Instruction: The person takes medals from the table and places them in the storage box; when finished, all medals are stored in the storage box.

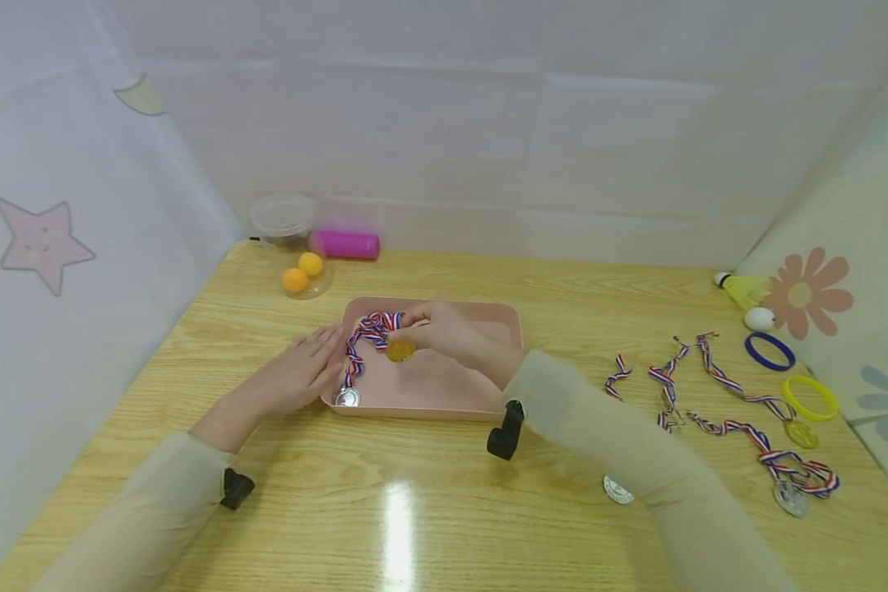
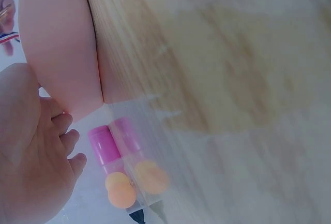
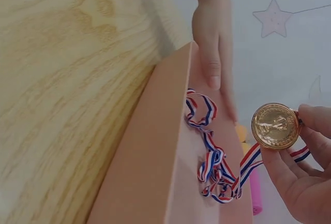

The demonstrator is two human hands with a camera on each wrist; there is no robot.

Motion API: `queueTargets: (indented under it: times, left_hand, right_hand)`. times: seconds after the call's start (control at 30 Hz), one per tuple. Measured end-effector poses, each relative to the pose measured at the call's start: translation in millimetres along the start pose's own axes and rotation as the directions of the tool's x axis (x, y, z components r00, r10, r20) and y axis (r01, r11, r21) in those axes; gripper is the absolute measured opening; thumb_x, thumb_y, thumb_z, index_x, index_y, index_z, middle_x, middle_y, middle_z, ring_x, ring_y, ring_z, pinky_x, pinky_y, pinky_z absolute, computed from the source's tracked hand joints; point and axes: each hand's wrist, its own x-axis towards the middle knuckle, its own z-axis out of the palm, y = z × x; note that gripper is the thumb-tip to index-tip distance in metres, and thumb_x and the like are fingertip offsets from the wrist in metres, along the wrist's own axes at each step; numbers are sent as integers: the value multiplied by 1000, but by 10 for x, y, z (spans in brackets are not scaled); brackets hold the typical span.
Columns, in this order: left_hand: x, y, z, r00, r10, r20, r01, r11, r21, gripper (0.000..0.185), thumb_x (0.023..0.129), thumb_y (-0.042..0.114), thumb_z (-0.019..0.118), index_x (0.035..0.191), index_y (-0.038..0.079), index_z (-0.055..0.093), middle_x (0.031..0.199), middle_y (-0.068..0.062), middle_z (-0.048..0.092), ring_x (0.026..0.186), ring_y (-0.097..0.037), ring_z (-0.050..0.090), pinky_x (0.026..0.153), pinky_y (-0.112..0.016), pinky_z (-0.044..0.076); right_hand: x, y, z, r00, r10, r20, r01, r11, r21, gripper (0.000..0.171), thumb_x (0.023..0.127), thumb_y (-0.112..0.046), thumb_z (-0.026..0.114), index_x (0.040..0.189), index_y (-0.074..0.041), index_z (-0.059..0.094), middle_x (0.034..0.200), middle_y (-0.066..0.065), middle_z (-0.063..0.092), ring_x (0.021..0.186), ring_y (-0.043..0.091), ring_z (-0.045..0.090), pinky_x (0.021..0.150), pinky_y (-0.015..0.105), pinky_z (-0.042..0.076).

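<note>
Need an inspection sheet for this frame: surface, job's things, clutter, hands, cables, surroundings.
Surface: wooden table, glare spot near the front edge.
Job's things: pink tray; gold medal on a striped ribbon over the tray; silver medal at the tray's left front corner.
Clutter: more medals and ribbons to the right, blue ring, yellow ring, shuttlecock, white ball; clear tub, orange balls and pink tube behind the tray.
Hands: right hand pinches the gold medal; left hand, fingers straight, against the tray's left rim.
Cables: nothing seen.
Surroundings: pale cloth walls, star and flower prints.
</note>
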Motion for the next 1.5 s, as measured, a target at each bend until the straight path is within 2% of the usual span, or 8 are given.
queueTargets:
  times: [0.33, 0.57, 0.87, 0.97, 1.13, 1.2, 1.37, 1.5]
  left_hand:
    - [4, -25, 20, 1000, -9, 4, 9, 1000, -2, 57, 101, 28, 33, 144, -6, 16, 149, -20, 15, 135, -37, 14, 108, -53, 12]
    - [9, -28, 27, 1000, 2, -5, -2, 1000, 1, 57, 101, 27, 33, 144, -6, 17, 149, -21, 17, 135, -38, 15, 107, -53, 13]
    - [10, -17, 17, 1000, 4, -4, -4, 1000, 7, 56, 101, 26, 34, 143, -7, 18, 148, -22, 17, 134, -38, 15, 107, -54, 13]
    - [8, -13, 16, 1000, 9, -11, -9, 1000, 10, 56, 101, 25, 35, 142, -8, 19, 148, -23, 18, 134, -39, 16, 107, -54, 14]
    - [8, -21, 20, 1000, 5, -18, -4, 1000, 11, 56, 101, 25, 35, 143, -8, 19, 148, -23, 19, 134, -38, 16, 107, -54, 14]
    - [7, -23, 20, 1000, 1, -15, -1, 1000, 7, 56, 101, 26, 34, 143, -7, 19, 148, -22, 18, 134, -38, 16, 107, -54, 14]
    - [9, -30, 17, 1000, 3, -5, -3, 1000, 6, 57, 101, 27, 34, 143, -6, 18, 149, -21, 17, 135, -38, 15, 107, -53, 13]
    - [10, -29, 13, 1000, 3, -6, -3, 1000, 4, 57, 101, 27, 34, 143, -7, 18, 148, -22, 17, 135, -38, 14, 107, -53, 14]
  right_hand:
    - [81, 161, 225, 979, -203, -12, 198, 965, -173, 10, 80, -11, 72, 80, 0, 70, 81, 3, 61, 80, 14, 51, 71, 21, 47]
    - [68, 112, 268, 976, -214, -47, 195, 944, -266, 13, 82, -14, 71, 85, -1, 70, 122, 11, 50, 109, 21, 48, 86, 21, 44]
    - [8, 22, 226, 956, -273, -107, 218, 907, -360, 10, 80, -18, 73, 82, -8, 72, 83, 4, 48, 73, 12, 45, 56, 18, 40]
    - [21, 41, 227, 967, -246, -65, 213, 923, -320, 10, 81, -16, 72, 81, -6, 71, 73, 2, 52, 66, 10, 43, 52, 18, 37]
    - [46, 166, 300, 995, -97, 10, 97, 983, -158, 11, 83, -14, 70, 83, -3, 69, 74, -3, 59, 65, 7, 49, 55, 19, 46]
    - [48, 226, 344, 997, -66, 31, 70, 988, -135, 11, 83, -13, 70, 83, -2, 69, 75, -3, 61, 67, 6, 50, 58, 20, 47]
    - [80, 359, 438, 991, -121, 53, 127, 979, -158, 11, 82, -10, 70, 77, 0, 67, 68, -3, 59, 63, 6, 48, 56, 17, 43]
    - [114, 421, 510, 995, -72, 65, 77, 994, -78, 11, 82, -8, 70, 76, 0, 65, 61, -2, 56, 54, 7, 50, 51, 19, 46]
